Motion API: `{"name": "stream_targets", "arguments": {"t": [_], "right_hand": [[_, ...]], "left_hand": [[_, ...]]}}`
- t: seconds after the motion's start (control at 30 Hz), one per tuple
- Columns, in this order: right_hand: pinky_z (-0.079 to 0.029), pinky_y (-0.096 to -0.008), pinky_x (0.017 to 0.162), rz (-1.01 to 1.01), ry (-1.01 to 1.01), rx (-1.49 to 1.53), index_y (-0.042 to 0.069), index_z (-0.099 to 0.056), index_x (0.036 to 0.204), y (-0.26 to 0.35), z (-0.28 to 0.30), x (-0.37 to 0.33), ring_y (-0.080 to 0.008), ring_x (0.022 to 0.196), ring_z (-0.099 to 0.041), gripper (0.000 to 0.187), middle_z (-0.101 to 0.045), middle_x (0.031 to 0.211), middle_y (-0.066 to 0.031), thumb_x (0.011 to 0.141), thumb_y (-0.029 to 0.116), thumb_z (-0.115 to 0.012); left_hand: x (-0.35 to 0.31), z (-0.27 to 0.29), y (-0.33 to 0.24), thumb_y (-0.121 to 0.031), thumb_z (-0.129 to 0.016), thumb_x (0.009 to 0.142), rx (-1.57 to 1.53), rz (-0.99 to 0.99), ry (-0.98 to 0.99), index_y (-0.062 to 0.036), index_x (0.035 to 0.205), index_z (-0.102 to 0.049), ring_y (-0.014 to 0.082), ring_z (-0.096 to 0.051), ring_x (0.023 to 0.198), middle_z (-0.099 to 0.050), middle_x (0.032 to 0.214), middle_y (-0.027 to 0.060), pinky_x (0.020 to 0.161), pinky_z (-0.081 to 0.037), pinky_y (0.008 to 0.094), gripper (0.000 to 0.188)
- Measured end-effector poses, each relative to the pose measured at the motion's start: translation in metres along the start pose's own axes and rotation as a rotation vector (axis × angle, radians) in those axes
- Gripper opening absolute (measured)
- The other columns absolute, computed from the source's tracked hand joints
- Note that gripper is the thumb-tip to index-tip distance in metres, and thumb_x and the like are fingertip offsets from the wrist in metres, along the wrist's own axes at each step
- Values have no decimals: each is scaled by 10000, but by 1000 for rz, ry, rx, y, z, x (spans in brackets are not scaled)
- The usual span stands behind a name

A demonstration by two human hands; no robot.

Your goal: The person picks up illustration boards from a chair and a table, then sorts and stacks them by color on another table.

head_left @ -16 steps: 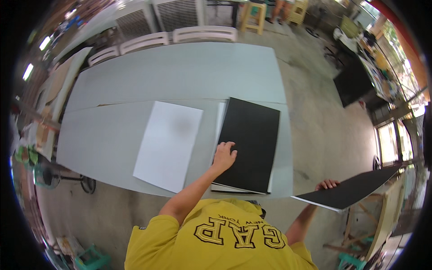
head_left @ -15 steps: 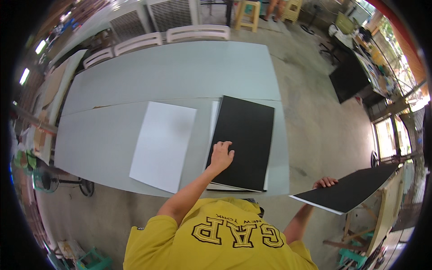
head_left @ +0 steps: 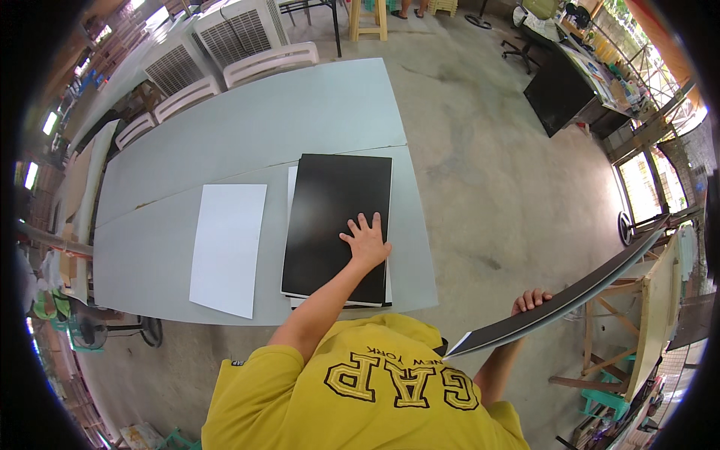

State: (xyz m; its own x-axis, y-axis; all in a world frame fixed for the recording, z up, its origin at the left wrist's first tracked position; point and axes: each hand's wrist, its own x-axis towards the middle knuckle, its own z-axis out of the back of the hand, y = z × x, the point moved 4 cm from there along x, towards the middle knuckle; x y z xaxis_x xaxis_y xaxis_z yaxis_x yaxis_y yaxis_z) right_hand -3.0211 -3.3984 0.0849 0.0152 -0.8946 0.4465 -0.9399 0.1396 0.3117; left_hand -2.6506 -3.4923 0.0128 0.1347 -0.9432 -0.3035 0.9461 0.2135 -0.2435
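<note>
My left hand [head_left: 366, 244] lies with spread fingers on the right part of a large black sheet [head_left: 326, 202]. That sheet tops a stack on the table, with white and dark edges showing underneath at its left and front. Off the table at the right, my right hand [head_left: 532, 301] grips the edge of another black board [head_left: 581, 294]. It is tilted, seen nearly edge-on, and bends along its length with a pale edge; whether it is one sheet or more, I cannot tell. A white sheet [head_left: 229, 247] rests left of the stack, apart from it.
The pale grey table [head_left: 300, 105] has a seam across it and white chairs [head_left: 271, 64] along its far side. A wooden frame [head_left: 637, 330] stands by the held board's far end. A black desk [head_left: 562, 90] is at the far right, a fan [head_left: 94, 334] at the left.
My left hand has gone from curled fingers near the stack's left edge to a spread palm farther right. The board in my right hand has tilted steeper. The whole view has shifted rightward.
</note>
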Motion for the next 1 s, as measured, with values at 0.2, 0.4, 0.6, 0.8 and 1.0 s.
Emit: {"name": "stream_targets", "arguments": {"t": [0.2, 0.4, 0.6, 0.8, 1.0], "right_hand": [[-435, -328, 643, -68, 34, 77, 30, -500, 1053, 2, 24, 17, -241, 763, -517, 231, -526, 867, -122, 889, 175, -425], [-426, -300, 623, -80, 24, 170, 27, -499, 1039, -4, 52, 45, -215, 741, -497, 215, -509, 847, -101, 883, 154, -424], [-424, -292, 631, -89, 23, 275, 17, -513, 1037, -6, 65, 46, -217, 758, -519, 246, -517, 853, -100, 901, 171, -379], [-413, -285, 601, -134, -76, 368, 11, -514, 1002, -14, 63, 45, -194, 732, -509, 225, -510, 832, -91, 896, 159, -381], [-409, -257, 582, -265, -121, 487, 18, -527, 970, -39, 28, 67, -164, 708, -505, 184, -524, 779, -66, 865, 143, -441]], "left_hand": [[0, 6, 3, -348, -667, 663, -55, 35, 6, -145, 1313, -278, 424, -216, 1212, -224, 1327, 211, 877, -257, 647, 784], [-29, -4, 20, -327, -656, 680, -74, -92, -91, -89, 1181, -463, 331, -379, 1144, -428, 1205, 192, 897, -348, 494, 588], [-41, 22, 174, -181, -644, 693, -535, 221, -360, -8, 912, -622, 209, -622, 796, -643, 826, 136, 728, -484, 310, 280], [-113, 23, 235, -193, -659, 678, -599, 549, -186, 27, 801, -625, 202, -615, 656, -636, 730, 138, 621, -482, 310, 254], [-168, 9, 211, -309, -772, 550, -507, 646, -389, 29, 786, -580, 284, -593, 680, -596, 694, 169, 618, -460, 348, 455]]}}
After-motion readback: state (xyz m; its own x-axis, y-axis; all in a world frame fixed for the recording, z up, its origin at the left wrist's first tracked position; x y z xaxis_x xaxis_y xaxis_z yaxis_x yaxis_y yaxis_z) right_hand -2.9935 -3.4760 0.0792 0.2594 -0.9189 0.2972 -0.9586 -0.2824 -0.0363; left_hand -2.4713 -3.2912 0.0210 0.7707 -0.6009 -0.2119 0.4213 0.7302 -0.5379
